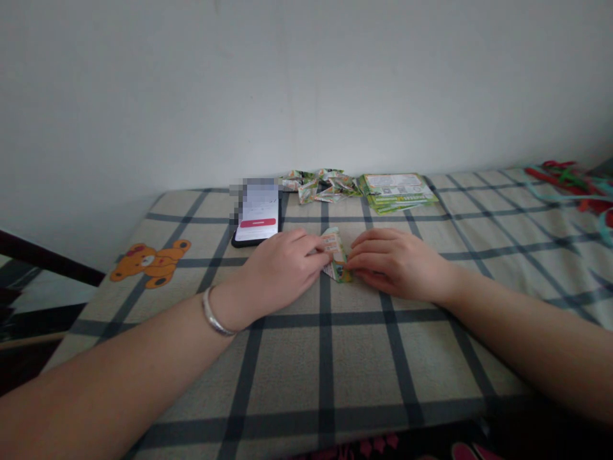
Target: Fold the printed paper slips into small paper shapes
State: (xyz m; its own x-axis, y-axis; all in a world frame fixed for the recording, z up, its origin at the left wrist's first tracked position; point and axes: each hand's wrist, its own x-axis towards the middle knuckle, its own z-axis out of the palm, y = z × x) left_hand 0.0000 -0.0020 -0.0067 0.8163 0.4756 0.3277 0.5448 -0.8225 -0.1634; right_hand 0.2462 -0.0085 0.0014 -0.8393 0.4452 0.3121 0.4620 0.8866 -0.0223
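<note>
Between my two hands a small folded paper leaflet (338, 259), green and white with orange print, lies on the checked cloth. My left hand (294, 259), with a silver bangle at the wrist, grips its left edge between thumb and fingers. On the other side, my right hand (390, 262) has its fingers closed together at the leaflet's right edge. Whether those fingertips pinch the paper or only press on it is hard to make out. Past the hands lie several folded paper pieces (330, 186) and a stack of flat green leaflets (397, 190) with the same print.
A phone (258, 217) with a lit screen lies beyond my left hand. An orange bear cutout (152, 262) rests at the left of the checked tablecloth (287, 377). Red, green and pale blue strips (575, 182) are heaped at the far right. A white wall (306, 83) stands behind.
</note>
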